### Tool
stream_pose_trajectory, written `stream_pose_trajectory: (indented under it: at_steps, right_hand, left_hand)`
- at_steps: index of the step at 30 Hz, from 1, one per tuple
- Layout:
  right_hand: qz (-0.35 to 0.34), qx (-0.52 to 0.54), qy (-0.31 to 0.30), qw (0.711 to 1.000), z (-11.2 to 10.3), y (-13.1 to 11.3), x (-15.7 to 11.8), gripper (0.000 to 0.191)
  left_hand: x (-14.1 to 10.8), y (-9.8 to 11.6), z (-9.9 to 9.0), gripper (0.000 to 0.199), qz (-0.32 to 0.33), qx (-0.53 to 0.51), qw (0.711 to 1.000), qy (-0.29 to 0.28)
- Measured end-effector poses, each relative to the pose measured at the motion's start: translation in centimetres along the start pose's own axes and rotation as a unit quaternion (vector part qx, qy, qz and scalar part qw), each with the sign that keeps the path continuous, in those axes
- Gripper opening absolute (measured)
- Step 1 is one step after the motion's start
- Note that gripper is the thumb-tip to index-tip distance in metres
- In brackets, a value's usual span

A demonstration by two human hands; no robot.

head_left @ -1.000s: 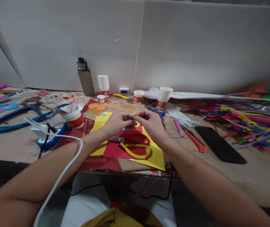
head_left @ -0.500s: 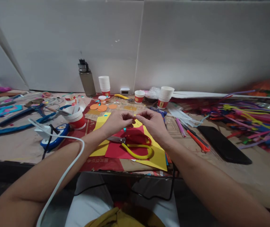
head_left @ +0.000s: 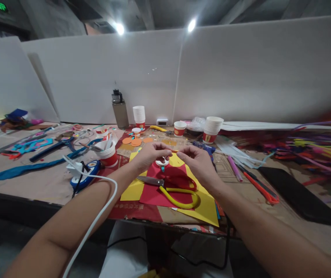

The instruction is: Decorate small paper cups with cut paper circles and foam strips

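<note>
Over the middle of the table, my left hand [head_left: 153, 153] and my right hand [head_left: 196, 160] face each other, each with thumb and fingertips pinched. A thin reddish sliver shows between their fingertips, too small to name. Beneath them a small white round piece [head_left: 162, 163] with a bit of blue is partly hidden by my left fingers. Scissors [head_left: 165, 193] with one yellow and one red handle lie on a red paper sheet [head_left: 150, 196], which rests on yellow paper [head_left: 132, 189]. Orange discs [head_left: 136, 142] lie beyond my left hand.
A cup of tools [head_left: 109, 157] and a blue power strip [head_left: 85, 174] stand left; a white cable crosses my left forearm. Stacked paper cups [head_left: 213, 129] and a bottle [head_left: 120, 114] stand behind. Rightward lie an orange cutter [head_left: 260, 187], a black phone-like slab [head_left: 301, 195] and pipe cleaners [head_left: 313, 154].
The head view has tilted up and shifted left, so ceiling lights now show. My hands stay pinched close together, with a slightly wider gap between them.
</note>
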State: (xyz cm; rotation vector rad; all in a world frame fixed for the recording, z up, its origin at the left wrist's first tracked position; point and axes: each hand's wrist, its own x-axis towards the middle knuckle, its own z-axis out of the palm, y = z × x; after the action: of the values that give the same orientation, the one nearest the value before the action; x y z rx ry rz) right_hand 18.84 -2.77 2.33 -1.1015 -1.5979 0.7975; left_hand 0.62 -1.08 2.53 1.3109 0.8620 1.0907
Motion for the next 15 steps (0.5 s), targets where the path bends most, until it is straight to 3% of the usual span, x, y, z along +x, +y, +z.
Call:
stream_pose_trajectory:
  at_steps: [6, 15]
  right_hand:
    - [-0.016, -0.025, -0.033, 0.999, 0.0, 0.0, -0.1, 0.019]
    - [0.001, -0.025, -0.035, 0.999, 0.5, 0.9, -0.1, 0.024]
  left_hand:
    - [0.2, -0.1, 0.4, 0.025, -0.025, -0.111, 0.994, 0.009]
    - [0.1, -0.5, 0.7, 0.030, -0.034, -0.144, 0.989, 0.012]
